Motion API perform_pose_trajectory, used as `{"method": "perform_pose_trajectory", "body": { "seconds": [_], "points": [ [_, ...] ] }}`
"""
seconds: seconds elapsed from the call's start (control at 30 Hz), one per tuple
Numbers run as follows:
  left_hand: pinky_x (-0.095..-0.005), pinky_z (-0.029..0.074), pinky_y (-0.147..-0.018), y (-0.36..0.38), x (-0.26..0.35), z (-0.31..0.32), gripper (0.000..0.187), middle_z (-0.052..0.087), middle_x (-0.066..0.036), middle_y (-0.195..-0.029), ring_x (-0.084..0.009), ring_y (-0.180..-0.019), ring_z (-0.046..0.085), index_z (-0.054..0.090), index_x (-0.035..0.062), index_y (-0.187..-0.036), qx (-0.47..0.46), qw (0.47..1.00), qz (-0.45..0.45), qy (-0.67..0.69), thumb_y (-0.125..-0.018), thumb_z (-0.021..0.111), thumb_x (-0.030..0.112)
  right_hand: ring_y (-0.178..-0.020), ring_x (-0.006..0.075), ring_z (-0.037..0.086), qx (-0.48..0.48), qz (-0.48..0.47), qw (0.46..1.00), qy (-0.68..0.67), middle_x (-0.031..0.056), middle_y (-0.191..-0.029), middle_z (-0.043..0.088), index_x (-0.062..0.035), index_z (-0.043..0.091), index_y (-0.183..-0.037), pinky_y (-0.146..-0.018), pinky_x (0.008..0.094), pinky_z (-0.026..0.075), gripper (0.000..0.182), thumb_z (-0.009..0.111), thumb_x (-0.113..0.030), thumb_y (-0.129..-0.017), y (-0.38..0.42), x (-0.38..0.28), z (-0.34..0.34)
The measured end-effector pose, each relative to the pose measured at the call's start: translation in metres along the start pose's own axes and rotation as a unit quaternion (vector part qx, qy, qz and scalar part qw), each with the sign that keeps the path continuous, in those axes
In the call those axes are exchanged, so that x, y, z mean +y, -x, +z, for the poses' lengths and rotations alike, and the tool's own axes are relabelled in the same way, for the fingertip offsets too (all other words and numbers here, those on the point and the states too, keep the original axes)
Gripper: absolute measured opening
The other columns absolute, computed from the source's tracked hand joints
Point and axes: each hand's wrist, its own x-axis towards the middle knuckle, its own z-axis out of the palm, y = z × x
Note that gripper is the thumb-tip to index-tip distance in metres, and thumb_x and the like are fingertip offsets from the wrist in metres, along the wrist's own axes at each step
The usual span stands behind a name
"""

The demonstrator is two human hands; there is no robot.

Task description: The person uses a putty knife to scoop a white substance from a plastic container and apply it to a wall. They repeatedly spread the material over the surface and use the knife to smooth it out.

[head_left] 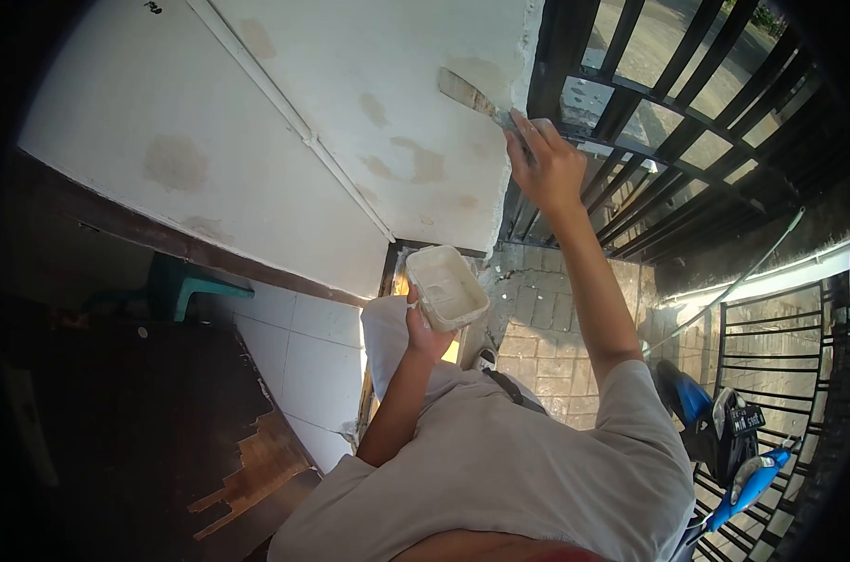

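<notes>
My right hand [548,165] is closed around the handle of a putty knife [466,92], whose flat blade points up and left over the white wall [453,37]. Tan, patchy spots mark the wall around the blade. Lower down, my left hand [428,330] grips a white plastic container [446,287] from its lower left side. Pale residue coats the inside of this container, and it is tilted toward me.
A thin white pipe [266,92] runs diagonally along the wall. Black metal bars [668,103] stand right of my right hand. A green plastic stool [186,286] and a dark, chipped wooden panel [162,421] are at left. A blue motorbike [748,482] stands at lower right.
</notes>
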Motion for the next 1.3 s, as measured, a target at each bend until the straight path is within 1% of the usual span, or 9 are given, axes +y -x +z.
{"method": "perform_pose_trajectory", "body": {
  "seconds": [0.1, 0.2, 0.33, 0.5, 0.77, 1.0, 1.13, 1.2, 1.3],
  "points": [
    [-0.0763, 0.035, -0.109, -0.003, -0.002, -0.008, 0.073, 0.045, -0.008, -0.154, -0.0381, -0.139, 0.046, 0.038, 0.0227, -0.156, -0.003, 1.0, -0.001, -0.001, -0.099, 0.042, 0.068, -0.06, 0.0213, 0.067, 0.012, 0.017, 0.999, 0.033, -0.0001, -0.085, 0.068, -0.0148, 0.077, -0.112, -0.053, 0.031, 0.052, 0.028, 0.078, -0.018, -0.085, 0.004, 0.017, -0.01],
    [-0.0602, 0.038, -0.114, 0.001, 0.001, -0.001, 0.078, 0.046, -0.007, -0.154, -0.0329, -0.14, 0.046, 0.038, 0.0189, -0.156, -0.008, 1.0, -0.007, 0.028, -0.097, 0.047, 0.069, -0.06, 0.0216, 0.067, 0.027, 0.015, 0.997, 0.068, 0.0004, -0.086, 0.068, -0.0137, 0.076, -0.113, -0.053, 0.0311, 0.052, 0.03, 0.079, -0.017, -0.084, 0.019, 0.04, -0.042],
    [-0.0601, 0.037, -0.114, 0.004, 0.002, 0.001, 0.078, 0.046, -0.007, -0.154, -0.0329, -0.14, 0.046, 0.038, 0.0188, -0.156, -0.001, 0.999, 0.008, 0.034, -0.097, 0.046, 0.069, -0.06, 0.0212, 0.067, 0.016, 0.017, 0.999, 0.042, 0.0015, -0.086, 0.069, -0.0115, 0.076, -0.114, -0.053, 0.031, 0.052, 0.031, 0.079, -0.016, -0.083, 0.027, 0.027, -0.061],
    [-0.0598, 0.037, -0.115, 0.008, 0.004, 0.005, 0.078, 0.045, -0.007, -0.155, -0.0332, -0.141, 0.045, 0.037, 0.0192, -0.157, 0.007, 1.0, 0.001, 0.016, -0.098, 0.044, 0.069, -0.059, 0.0215, 0.066, -0.03, -0.017, 0.999, 0.038, 0.0014, -0.086, 0.067, -0.0123, 0.075, -0.115, -0.053, 0.0315, 0.052, 0.032, 0.078, -0.017, -0.084, 0.007, -0.001, -0.027],
    [-0.0641, 0.038, -0.112, 0.0, -0.002, 0.0, 0.078, 0.045, -0.008, -0.155, -0.0342, -0.141, 0.045, 0.036, 0.0191, -0.157, -0.02, 0.999, 0.002, 0.041, -0.098, 0.045, 0.068, -0.059, 0.0227, 0.067, 0.005, 0.041, 0.995, 0.088, 0.0022, -0.086, 0.069, -0.0133, 0.076, -0.115, -0.052, 0.0327, 0.052, 0.031, 0.079, -0.019, -0.085, 0.024, 0.049, -0.078],
    [-0.061, 0.039, -0.113, 0.001, -0.007, -0.001, 0.076, 0.046, -0.007, -0.154, -0.0333, -0.14, 0.046, 0.037, 0.0186, -0.156, -0.039, 0.998, -0.001, 0.042, -0.098, 0.047, 0.067, -0.06, 0.0223, 0.066, -0.018, -0.004, 1.0, -0.016, 0.0016, -0.089, 0.07, -0.0133, 0.076, -0.115, -0.054, 0.032, 0.052, 0.03, 0.078, -0.02, -0.086, -0.009, -0.013, -0.035],
    [-0.0577, 0.038, -0.114, 0.007, -0.005, 0.0, 0.076, 0.047, -0.007, -0.153, -0.0321, -0.14, 0.046, 0.038, 0.0175, -0.156, -0.035, 0.999, 0.005, 0.026, -0.099, 0.046, 0.066, -0.065, 0.024, 0.068, -0.006, 0.008, 1.0, 0.002, 0.0011, -0.092, 0.07, -0.0148, 0.076, -0.115, -0.056, 0.0329, 0.054, 0.029, 0.077, -0.022, -0.087, -0.021, 0.0, -0.004],
    [-0.0569, 0.038, -0.115, 0.008, -0.002, 0.002, 0.076, 0.047, -0.007, -0.153, -0.0317, -0.14, 0.046, 0.038, 0.0172, -0.156, -0.018, 0.999, 0.003, 0.028, -0.099, 0.046, 0.067, -0.067, 0.0252, 0.069, 0.034, 0.012, 0.999, 0.005, 0.0012, -0.092, 0.071, -0.0153, 0.076, -0.114, -0.057, 0.0333, 0.054, 0.028, 0.076, -0.023, -0.088, -0.017, 0.026, -0.009],
    [-0.057, 0.038, -0.114, 0.012, 0.0, 0.0, 0.075, 0.046, -0.008, -0.154, -0.0315, -0.141, 0.046, 0.037, 0.0175, -0.156, -0.021, 0.999, 0.012, 0.03, -0.099, 0.045, 0.066, -0.071, 0.0265, 0.071, 0.01, 0.057, 0.998, 0.036, 0.0024, -0.093, 0.072, -0.0151, 0.076, -0.115, -0.06, 0.0342, 0.056, 0.028, 0.077, -0.023, -0.088, 0.0, 0.044, -0.046]
  ]
}}
